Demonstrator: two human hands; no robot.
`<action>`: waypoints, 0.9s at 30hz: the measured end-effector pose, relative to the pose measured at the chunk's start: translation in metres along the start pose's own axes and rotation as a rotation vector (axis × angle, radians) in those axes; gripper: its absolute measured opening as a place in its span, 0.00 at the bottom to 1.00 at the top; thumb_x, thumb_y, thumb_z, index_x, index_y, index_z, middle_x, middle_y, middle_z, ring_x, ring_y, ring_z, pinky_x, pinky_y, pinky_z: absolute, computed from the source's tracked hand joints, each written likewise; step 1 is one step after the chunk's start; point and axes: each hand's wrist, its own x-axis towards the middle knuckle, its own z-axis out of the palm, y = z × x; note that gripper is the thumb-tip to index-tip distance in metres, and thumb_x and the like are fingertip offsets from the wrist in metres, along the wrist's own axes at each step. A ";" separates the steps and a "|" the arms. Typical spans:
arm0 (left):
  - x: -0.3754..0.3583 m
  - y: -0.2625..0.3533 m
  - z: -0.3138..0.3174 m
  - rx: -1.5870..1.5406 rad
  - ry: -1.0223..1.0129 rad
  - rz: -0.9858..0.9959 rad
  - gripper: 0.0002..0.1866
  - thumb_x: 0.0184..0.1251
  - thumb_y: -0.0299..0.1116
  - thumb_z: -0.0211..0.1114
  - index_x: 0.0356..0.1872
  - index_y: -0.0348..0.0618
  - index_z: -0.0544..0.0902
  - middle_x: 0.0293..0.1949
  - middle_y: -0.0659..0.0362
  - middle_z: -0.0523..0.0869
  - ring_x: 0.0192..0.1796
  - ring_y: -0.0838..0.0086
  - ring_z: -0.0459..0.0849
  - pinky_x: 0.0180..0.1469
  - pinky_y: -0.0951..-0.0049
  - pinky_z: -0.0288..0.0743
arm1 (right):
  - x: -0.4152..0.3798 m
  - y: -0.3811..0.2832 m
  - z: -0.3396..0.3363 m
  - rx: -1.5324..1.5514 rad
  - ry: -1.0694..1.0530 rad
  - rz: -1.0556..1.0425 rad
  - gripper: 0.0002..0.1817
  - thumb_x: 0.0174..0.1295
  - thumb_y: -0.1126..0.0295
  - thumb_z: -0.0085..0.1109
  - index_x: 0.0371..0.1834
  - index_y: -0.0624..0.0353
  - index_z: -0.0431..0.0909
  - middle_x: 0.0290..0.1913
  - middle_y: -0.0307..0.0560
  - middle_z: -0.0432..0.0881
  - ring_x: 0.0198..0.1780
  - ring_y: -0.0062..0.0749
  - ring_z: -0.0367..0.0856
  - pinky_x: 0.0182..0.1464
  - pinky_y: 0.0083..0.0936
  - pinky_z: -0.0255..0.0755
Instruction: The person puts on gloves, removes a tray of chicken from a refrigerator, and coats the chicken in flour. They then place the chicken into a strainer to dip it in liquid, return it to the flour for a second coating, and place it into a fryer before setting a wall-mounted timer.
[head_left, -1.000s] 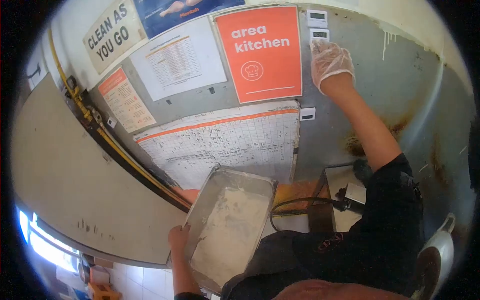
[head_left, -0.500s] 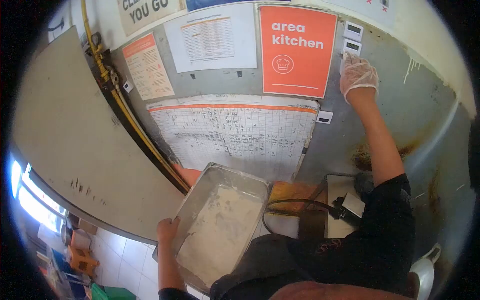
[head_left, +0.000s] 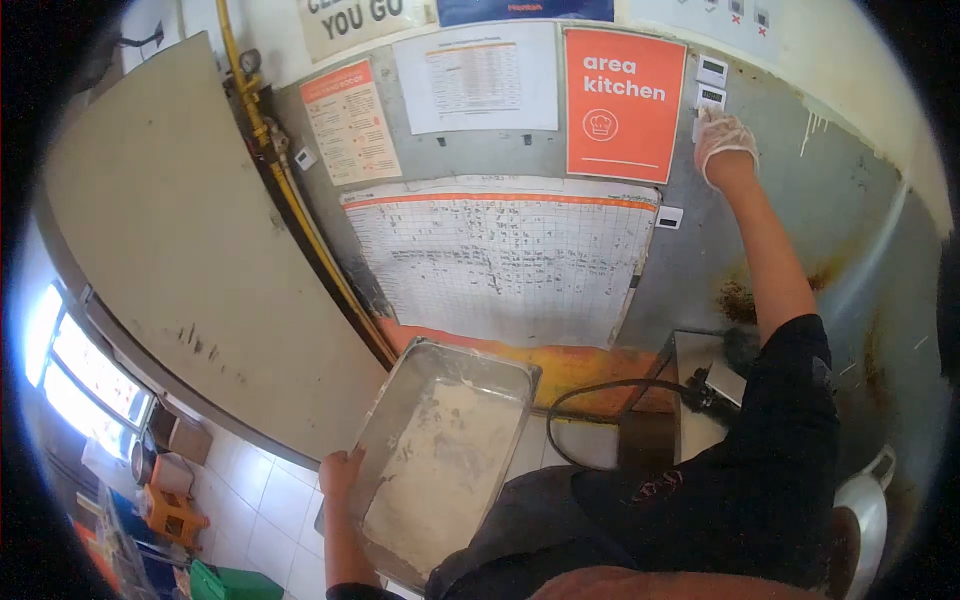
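Observation:
My left hand (head_left: 342, 472) is bare and closed around the left rim of a deep metal pan (head_left: 405, 400). A layer of pale, flour-like powder (head_left: 445, 470) covers the pan's bottom, and the pan tilts against my front. In a clear plastic glove, my right hand (head_left: 727, 148) reaches up to the wall. Its bent fingers are at the lower edge of a small white digital timer (head_left: 710, 98), with the fingertips partly hidden. Just above that hangs a second timer (head_left: 712, 70). Another white piece is partly covered by the glove.
Beside the timers is an orange "area kitchen" poster (head_left: 625, 105); a handwritten chart (head_left: 510, 265) hangs below. A yellow pipe (head_left: 290, 200) runs down beside a large grey panel (head_left: 200, 260). A black hose (head_left: 600, 390) and a metal pot (head_left: 862, 520) are at the right.
The view has shifted, so the wall items sit farther right. My left hand still grips the pan, and my right hand stays at the timer.

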 end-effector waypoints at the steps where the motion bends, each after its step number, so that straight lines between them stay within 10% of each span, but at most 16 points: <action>1: -0.002 -0.018 -0.003 0.013 -0.004 -0.003 0.34 0.60 0.64 0.63 0.25 0.34 0.85 0.31 0.37 0.85 0.37 0.43 0.85 0.43 0.48 0.76 | -0.003 -0.006 -0.003 0.022 -0.009 -0.003 0.14 0.67 0.70 0.48 0.52 0.59 0.78 0.54 0.54 0.82 0.55 0.44 0.83 0.56 0.38 0.78; 6: -0.026 -0.121 -0.011 0.054 0.038 -0.005 0.34 0.59 0.64 0.63 0.26 0.34 0.85 0.31 0.37 0.85 0.38 0.42 0.85 0.42 0.48 0.76 | -0.072 -0.126 -0.084 0.357 -0.102 -0.303 0.15 0.65 0.72 0.48 0.51 0.63 0.78 0.49 0.56 0.83 0.50 0.47 0.83 0.54 0.38 0.78; 8: -0.034 -0.155 -0.022 0.051 0.014 -0.058 0.34 0.59 0.64 0.64 0.26 0.34 0.85 0.31 0.37 0.85 0.38 0.43 0.85 0.43 0.48 0.76 | -0.127 -0.185 -0.132 0.320 -0.463 -0.584 0.16 0.56 0.69 0.54 0.46 0.60 0.82 0.42 0.58 0.86 0.45 0.56 0.85 0.46 0.43 0.80; 10: -0.059 -0.182 -0.049 0.037 -0.015 -0.125 0.34 0.59 0.63 0.64 0.25 0.34 0.85 0.32 0.38 0.85 0.38 0.43 0.85 0.43 0.48 0.76 | -0.174 -0.265 -0.156 0.352 -0.850 -0.913 0.23 0.62 0.59 0.56 0.54 0.63 0.80 0.53 0.63 0.82 0.54 0.56 0.82 0.55 0.50 0.75; 11: -0.061 -0.203 -0.046 0.021 -0.009 -0.120 0.34 0.59 0.64 0.64 0.26 0.34 0.85 0.32 0.39 0.86 0.38 0.44 0.85 0.43 0.48 0.76 | -0.219 -0.298 -0.119 0.623 -0.643 -1.049 0.29 0.65 0.50 0.54 0.62 0.60 0.75 0.59 0.62 0.80 0.59 0.56 0.79 0.59 0.48 0.74; 21: -0.172 -0.424 -0.089 -0.071 0.178 -0.449 0.32 0.56 0.65 0.66 0.28 0.37 0.87 0.32 0.43 0.87 0.38 0.49 0.85 0.43 0.53 0.77 | -0.396 -0.628 -0.242 1.114 -1.003 -0.926 0.36 0.69 0.37 0.40 0.50 0.62 0.82 0.48 0.67 0.83 0.55 0.60 0.81 0.58 0.48 0.72; 27: -0.254 -0.456 -0.116 -0.139 0.181 -0.811 0.34 0.56 0.67 0.64 0.38 0.40 0.89 0.41 0.45 0.88 0.46 0.52 0.86 0.49 0.53 0.78 | -0.407 -0.771 -0.323 1.281 -0.940 -1.093 0.31 0.61 0.44 0.58 0.52 0.64 0.82 0.48 0.64 0.85 0.52 0.53 0.84 0.54 0.39 0.75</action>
